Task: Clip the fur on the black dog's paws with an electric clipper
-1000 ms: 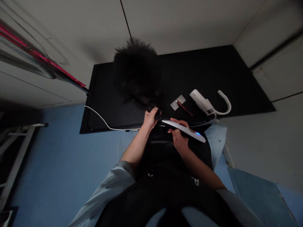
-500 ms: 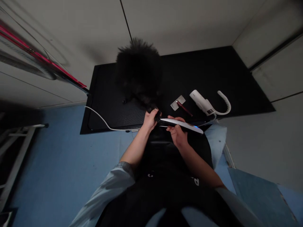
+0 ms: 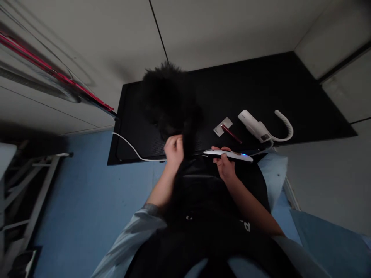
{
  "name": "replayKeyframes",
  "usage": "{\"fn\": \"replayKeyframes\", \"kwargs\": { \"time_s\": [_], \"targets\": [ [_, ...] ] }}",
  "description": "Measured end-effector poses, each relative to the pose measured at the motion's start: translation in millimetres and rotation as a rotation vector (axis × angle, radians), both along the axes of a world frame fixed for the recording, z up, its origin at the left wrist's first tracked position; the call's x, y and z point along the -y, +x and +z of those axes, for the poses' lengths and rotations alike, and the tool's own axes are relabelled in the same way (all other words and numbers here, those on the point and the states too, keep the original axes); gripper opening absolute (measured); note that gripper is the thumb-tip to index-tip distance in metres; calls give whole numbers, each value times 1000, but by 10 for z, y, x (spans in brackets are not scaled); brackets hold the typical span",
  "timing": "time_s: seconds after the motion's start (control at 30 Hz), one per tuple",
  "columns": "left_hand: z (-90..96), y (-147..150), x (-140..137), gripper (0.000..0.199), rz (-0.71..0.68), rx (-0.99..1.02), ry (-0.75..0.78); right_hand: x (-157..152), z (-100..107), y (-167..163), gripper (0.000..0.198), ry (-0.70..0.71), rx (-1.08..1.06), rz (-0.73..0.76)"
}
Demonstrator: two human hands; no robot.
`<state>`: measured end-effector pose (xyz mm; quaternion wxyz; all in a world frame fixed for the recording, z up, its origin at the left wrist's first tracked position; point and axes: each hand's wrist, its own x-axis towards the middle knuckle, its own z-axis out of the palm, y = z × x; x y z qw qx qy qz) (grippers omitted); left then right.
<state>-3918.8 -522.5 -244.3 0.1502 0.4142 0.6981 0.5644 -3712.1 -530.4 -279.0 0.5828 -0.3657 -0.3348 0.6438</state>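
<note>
A fluffy black dog sits on the black table, its dark fur hiding most of its shape. My left hand is closed at the dog's lower front, fingers curled against the fur. Which part of the dog it grips, I cannot make out. Wrapped in my right hand is a slim white-and-black clipper with a blue light glowing near its rear end. The clipper lies nearly level at the table's front edge, its tip pointing left, apart from my left hand.
To the right on the table lie a white handheld device with a curled hose-like piece, a dark red pen-like tool and a small white card. A white cord runs along the front left edge. A pink-red strap hangs at left.
My left hand has moved left, away from the clipper's tip, and the dog's outstretched paw no longer shows in it. The clipper has drawn slightly right. The whole view has shifted a little.
</note>
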Motion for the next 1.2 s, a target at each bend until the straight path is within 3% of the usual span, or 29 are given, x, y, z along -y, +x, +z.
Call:
{"fn": "replayKeyframes", "kwargs": {
  "time_s": [0.07,0.2,0.3,0.4,0.47,0.57,0.83,1.2],
  "targets": [
    [-128,60,-253,21,-112,118,-101,42,-16,44,26,-46,9,41],
    [-355,76,-701,29,-116,240,-378,150,-2,111,33,-61,97,99],
    [-405,159,-701,22,-278,336,-481,217,22,160,34,-9,183,55],
    [-384,360,-481,21,-517,497,-538,287,70,232,36,52,254,-6],
    [-339,498,-333,25,-610,526,-506,346,105,292,35,78,259,-40],
    [-233,642,-224,32,-644,538,-392,441,145,362,33,45,222,-92],
    [2,810,-262,33,-554,613,-243,497,285,283,36,-58,-84,-90],
    [59,847,-270,34,-462,582,-90,432,419,152,38,-91,-173,-120]
  ]
}}
